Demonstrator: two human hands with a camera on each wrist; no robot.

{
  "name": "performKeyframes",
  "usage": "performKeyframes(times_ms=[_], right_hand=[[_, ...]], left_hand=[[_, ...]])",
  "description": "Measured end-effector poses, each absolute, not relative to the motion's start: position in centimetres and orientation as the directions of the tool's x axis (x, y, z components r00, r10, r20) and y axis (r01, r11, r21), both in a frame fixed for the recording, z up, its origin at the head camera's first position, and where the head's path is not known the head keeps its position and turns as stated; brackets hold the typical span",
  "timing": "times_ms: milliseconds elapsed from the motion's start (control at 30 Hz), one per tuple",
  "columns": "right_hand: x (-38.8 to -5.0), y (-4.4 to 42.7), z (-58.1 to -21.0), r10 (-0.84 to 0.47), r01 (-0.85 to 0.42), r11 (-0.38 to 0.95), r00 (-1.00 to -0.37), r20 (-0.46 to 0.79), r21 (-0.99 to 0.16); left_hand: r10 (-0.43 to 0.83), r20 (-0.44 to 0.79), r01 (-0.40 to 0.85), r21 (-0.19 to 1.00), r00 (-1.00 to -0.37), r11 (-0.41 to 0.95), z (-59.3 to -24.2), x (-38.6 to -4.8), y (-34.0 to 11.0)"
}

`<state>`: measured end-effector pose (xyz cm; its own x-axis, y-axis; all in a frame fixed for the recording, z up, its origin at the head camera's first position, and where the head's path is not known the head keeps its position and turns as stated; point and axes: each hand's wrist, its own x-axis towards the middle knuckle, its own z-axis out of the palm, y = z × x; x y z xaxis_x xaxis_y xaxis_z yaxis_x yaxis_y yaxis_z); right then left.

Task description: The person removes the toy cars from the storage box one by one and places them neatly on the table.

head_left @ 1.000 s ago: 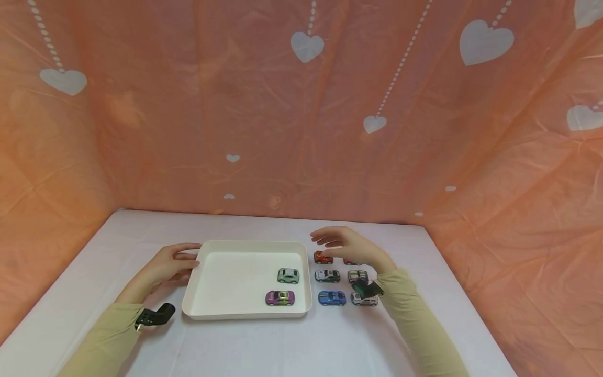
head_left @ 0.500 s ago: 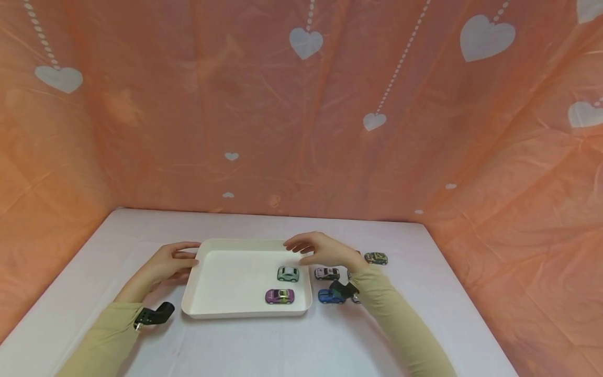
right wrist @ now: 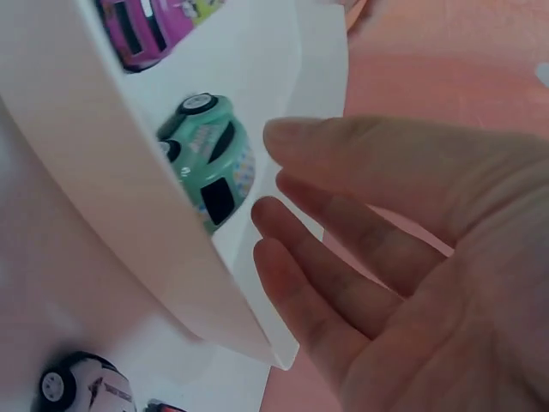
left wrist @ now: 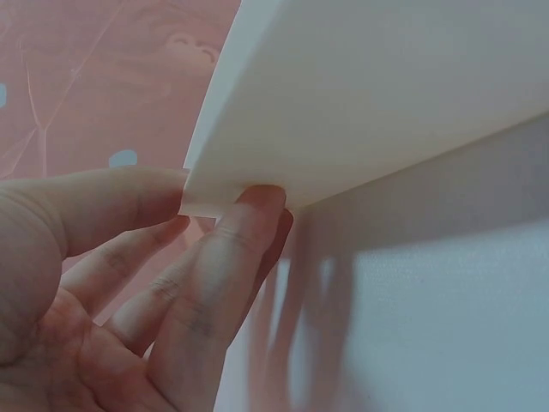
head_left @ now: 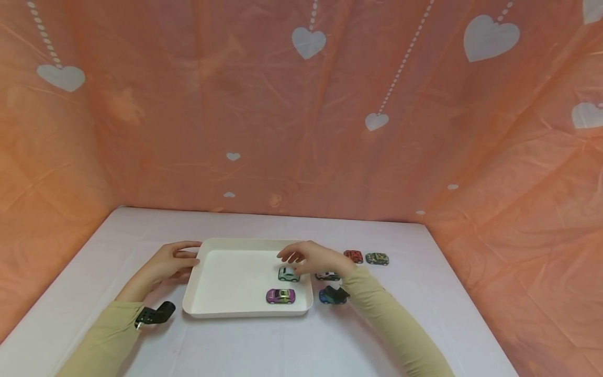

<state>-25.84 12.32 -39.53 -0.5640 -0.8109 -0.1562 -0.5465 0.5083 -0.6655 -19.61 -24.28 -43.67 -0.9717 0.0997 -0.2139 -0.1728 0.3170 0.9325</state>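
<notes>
My left hand (head_left: 170,264) holds the left edge of a shallow white tray (head_left: 248,314); in the left wrist view its thumb and fingers meet the tray's wall (left wrist: 360,112). My right hand (head_left: 317,257) hovers over the tray's right side, fingers loosely bent, with nothing visible between them in the right wrist view. Just beside its fingertips stands a mint-green toy car (right wrist: 208,159) inside the tray. In front of that car, also in the tray, is a purple toy car (head_left: 280,296).
Right of the tray on the white table (head_left: 235,345) stand a red toy car (head_left: 353,256), a camouflage one (head_left: 377,258), a white-and-black one (head_left: 327,276) and a blue one (head_left: 328,295). The right forearm hides part of that area. An orange curtain (head_left: 264,115) hangs behind.
From above the red toy car right of the tray, my right hand has moved left over the tray's edge to the mint-green car. The left hand and the tray stay put.
</notes>
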Motion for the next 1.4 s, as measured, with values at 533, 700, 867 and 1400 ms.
performKeyframes(times_ms=[533,700,867,1400], right_hand=[[-25.8,11.4,-40.2,-0.810,-0.564,0.526,-0.561,-0.173,-0.637],[-26.0,11.2,-40.6,-0.790,-0.558,0.560,-0.583,-0.191,-0.612],[-26.2,11.2,-41.0,-0.763,-0.555,0.606,-0.609,-0.218,-0.570],[-26.2,10.9,-41.5,-0.768,-0.580,0.605,-0.606,-0.207,-0.546]], left_hand=[[0.087,-0.214,-0.169,0.916,-0.973,0.365,-43.5,-19.7,-24.1],[0.089,-0.211,-0.167,0.920,-0.973,0.353,-43.5,-19.6,-24.0],[0.091,-0.215,-0.173,0.925,-0.972,0.337,-43.5,-19.5,-24.0],[0.105,-0.202,-0.162,0.938,-0.974,0.308,-43.7,-19.6,-24.3]])
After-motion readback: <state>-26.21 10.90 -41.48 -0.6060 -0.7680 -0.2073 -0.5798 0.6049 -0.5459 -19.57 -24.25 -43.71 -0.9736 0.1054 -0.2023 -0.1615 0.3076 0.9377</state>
